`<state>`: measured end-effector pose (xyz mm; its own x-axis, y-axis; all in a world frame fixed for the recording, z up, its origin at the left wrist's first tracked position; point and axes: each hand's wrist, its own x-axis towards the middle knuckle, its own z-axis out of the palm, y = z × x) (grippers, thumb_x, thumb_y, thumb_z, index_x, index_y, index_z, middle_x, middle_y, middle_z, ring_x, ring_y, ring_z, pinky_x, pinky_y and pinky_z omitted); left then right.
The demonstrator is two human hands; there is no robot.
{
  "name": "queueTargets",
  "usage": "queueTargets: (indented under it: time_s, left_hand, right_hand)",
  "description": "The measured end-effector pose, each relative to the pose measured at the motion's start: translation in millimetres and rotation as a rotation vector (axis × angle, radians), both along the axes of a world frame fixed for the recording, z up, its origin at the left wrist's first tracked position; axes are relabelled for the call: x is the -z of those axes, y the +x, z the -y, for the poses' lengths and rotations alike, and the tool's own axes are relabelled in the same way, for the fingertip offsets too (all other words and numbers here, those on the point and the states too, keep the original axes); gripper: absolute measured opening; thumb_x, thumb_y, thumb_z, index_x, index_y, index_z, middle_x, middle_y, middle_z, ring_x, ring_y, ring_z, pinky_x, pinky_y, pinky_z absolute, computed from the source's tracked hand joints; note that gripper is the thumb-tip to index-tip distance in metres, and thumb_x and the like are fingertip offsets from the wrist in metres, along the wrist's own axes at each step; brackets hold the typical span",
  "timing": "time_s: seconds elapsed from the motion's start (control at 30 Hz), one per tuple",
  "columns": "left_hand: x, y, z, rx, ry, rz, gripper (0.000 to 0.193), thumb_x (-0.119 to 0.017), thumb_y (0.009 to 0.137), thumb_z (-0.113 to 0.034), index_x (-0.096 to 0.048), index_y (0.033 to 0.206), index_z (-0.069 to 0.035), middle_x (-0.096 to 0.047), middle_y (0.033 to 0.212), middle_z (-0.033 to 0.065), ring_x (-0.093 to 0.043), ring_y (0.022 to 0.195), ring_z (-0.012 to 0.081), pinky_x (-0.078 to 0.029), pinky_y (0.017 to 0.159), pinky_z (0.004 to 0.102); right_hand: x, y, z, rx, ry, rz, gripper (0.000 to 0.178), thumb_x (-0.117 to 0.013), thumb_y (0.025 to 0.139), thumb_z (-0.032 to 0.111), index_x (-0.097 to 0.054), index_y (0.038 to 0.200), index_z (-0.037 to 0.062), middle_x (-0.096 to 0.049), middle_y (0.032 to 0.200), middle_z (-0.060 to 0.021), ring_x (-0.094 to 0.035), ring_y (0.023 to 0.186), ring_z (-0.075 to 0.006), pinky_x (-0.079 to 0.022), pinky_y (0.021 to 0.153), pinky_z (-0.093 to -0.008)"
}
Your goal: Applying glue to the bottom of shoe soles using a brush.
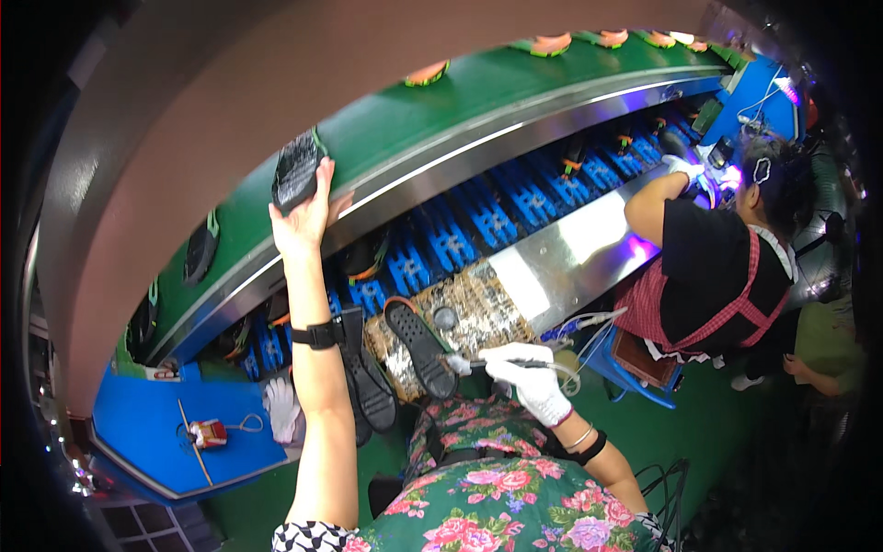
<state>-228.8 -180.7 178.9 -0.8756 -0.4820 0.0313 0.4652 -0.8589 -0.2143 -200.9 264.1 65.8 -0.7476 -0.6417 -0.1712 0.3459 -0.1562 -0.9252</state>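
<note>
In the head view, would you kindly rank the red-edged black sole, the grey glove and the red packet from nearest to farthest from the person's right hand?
From the right hand:
1. Red-edged black sole: just to its left.
2. Grey glove: farther left, at the blue table's edge.
3. Red packet: farthest left, on that table.

hands (303, 224) well apart, left with black sole (298, 173)

Lower left: a blue side table (138, 423) bears a thin wooden stick (203, 463) and a red packet (210, 432); a pale glove (280, 405) lies at its right edge. Right: a co-worker (704, 267) wears a red-checked apron (636, 305), with violet light (731, 175) glowing before them; a blue stool (644, 359) with a brown top stands just beside. Upper edge: orange-and-green shoe parts (550, 44), spaced apart.
</note>
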Motion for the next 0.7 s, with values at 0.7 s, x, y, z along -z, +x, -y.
queueTargets:
  time_s: [0.7]
  left_hand:
    - [-30,-276,-72,-0.715,-2.633,1.181,0.082,-0.071,0.094,-0.032,-0.032,0.159,-0.003,-0.046,0.152,0.0299,-0.053,0.128,0.0463,-0.044,0.113,0.0505]
  right_hand:
    - [15,-24,-46,0.195,-0.109,0.132,0.022,-0.074,0.091,-0.001,-0.078,0.113,-0.0025,-0.079,0.105,-0.0083,-0.069,0.085,-0.0117,-0.055,0.077,-0.0251]
